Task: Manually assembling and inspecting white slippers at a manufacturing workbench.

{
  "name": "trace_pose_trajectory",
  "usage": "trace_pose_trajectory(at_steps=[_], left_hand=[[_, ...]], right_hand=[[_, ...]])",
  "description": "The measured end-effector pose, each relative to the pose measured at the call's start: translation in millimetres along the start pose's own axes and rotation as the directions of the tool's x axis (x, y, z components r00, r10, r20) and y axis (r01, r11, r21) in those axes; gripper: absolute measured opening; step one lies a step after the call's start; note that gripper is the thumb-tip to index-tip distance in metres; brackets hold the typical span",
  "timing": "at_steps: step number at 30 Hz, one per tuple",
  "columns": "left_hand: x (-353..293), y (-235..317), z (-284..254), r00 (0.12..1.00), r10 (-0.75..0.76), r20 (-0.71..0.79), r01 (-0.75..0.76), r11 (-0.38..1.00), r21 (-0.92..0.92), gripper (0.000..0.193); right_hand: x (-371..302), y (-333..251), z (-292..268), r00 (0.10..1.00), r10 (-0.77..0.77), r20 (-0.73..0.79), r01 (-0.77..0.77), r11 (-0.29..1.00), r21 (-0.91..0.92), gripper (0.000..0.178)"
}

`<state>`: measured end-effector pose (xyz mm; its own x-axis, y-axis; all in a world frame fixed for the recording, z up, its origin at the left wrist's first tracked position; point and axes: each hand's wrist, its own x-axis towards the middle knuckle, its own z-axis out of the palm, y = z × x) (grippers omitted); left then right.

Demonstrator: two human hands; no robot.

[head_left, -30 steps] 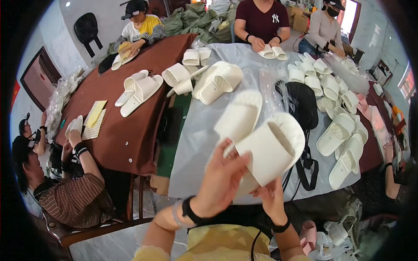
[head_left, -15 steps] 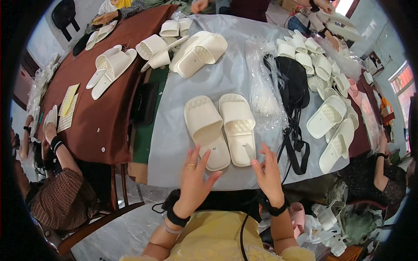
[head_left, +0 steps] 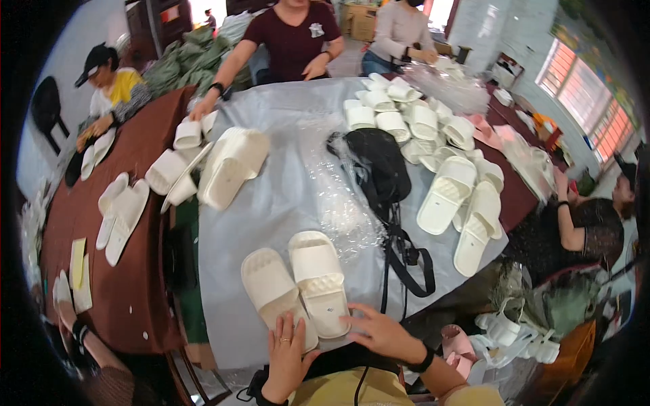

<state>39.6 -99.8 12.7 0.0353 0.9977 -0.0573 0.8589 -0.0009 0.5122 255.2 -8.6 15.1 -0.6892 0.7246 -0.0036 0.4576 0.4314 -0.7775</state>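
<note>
Bare grey plastic sheeting on the worktop [head_left: 271, 203] lies open ahead of the pair of cream rubber slides [head_left: 298, 287], up to the stacked cream slides [head_left: 230, 166]. To the right, crinkled clear plastic bags [head_left: 338, 203] and a black strapped bag [head_left: 379, 169] block the way.

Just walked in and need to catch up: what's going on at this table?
A person has a pair of cream slide sandals lying side by side, straps up, on the grey plastic-covered table. The left hand rests at the heel of one sandal, the right hand at the heel of the other. A black bag lies beyond, and other people handle more sandals around the table.
</note>
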Motion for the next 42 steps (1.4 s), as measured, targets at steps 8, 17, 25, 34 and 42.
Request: trace_pose_trajectory(at_steps=[8, 17, 25, 34, 42], left_hand=[[32, 23, 7, 0.983, 0.184, 0.017, -0.185, 0.981, 0.065, 0.068], [39, 17, 26, 0.983, 0.179, -0.041, -0.177, 0.983, 0.053, 0.067], [44, 21, 25, 0.988, 0.156, 0.009, -0.156, 0.987, 0.05, 0.065], [32, 35, 20, 0.993, 0.062, -0.105, -0.1, 0.907, -0.408, 0.041], [69, 60, 23, 0.956, -0.127, 0.263, 0.288, 0.251, -0.924, 0.036]], right_hand=[[48, 43, -110, 0.794, 0.202, -0.573, -0.37, 0.909, -0.193, 0.008], [117, 100, -129, 0.857, 0.127, -0.499, -0.366, 0.832, -0.417, 0.012], [131, 106, -118, 0.862, 0.093, -0.498, -0.354, 0.813, -0.461, 0.009], [-5, 6, -74, 0.919, 0.309, -0.246, -0.184, 0.886, 0.425, 0.011], [-33, -21, 3, 0.949, 0.313, 0.028, -0.309, 0.914, 0.262, 0.014]])
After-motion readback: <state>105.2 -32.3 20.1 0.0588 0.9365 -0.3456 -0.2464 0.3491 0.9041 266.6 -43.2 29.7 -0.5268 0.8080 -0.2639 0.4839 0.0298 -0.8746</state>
